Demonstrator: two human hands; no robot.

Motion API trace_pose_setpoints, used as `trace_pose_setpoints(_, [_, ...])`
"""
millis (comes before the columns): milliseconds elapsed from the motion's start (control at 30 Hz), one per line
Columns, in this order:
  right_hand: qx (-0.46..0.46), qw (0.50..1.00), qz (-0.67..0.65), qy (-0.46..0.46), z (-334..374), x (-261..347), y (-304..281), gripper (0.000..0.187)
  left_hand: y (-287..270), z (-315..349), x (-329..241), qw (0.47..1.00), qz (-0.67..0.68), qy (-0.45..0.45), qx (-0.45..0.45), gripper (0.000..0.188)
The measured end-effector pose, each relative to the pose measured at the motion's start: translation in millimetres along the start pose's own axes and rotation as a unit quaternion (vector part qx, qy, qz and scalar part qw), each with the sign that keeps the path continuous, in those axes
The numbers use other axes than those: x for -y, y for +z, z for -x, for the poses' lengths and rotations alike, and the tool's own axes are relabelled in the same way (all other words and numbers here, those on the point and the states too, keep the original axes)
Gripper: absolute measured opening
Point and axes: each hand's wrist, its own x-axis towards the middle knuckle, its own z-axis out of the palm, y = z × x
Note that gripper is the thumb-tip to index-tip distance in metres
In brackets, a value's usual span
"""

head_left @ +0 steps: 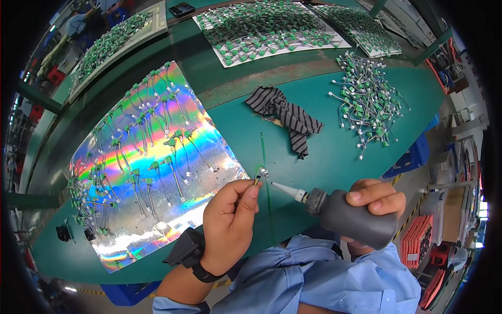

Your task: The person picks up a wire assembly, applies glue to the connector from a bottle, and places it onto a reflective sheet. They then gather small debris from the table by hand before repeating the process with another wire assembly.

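Note:
My left hand (230,217) pinches a small green wired part (262,171) between thumb and forefinger, its whitish, silvery end sticking out beyond the fingertips. Most of its wire is hidden by the hand. In my right hand (377,197) lies a dark grey squeeze bottle (355,219), tipped nearly on its side. The bottle's pale tapered nozzle (286,190) points left, a short way from the held part and apart from it. On the left, a shiny rainbow-reflecting sheet (204,183) carries several rows of green parts with grey wires and white plugs.
A striped dark cloth (285,112) lies crumpled on the green table (235,123). To its right is a loose heap of wired green parts (368,99). White boards (230,62) full of similar parts stand along the back. Red crates (417,240) are stacked beyond the right edge.

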Motion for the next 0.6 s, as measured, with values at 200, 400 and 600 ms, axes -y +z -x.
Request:
trace_pose_setpoints(200, [-0.009,0.997,-0.066,-0.036,1,-5,-13,0.058,7,0,-5,0.999,-0.037,0.021,-0.028,0.007])
trace_pose_setpoints(400, [-0.029,0.995,-0.084,-0.035,3,-1,-16,0.055,4,-1,8,0.964,-0.213,0.141,-0.067,0.012])
trace_pose_setpoints(600, [-0.035,0.987,-0.154,-0.041,4,-2,-21,0.053,1,-1,2,0.953,-0.264,0.141,-0.053,0.012])
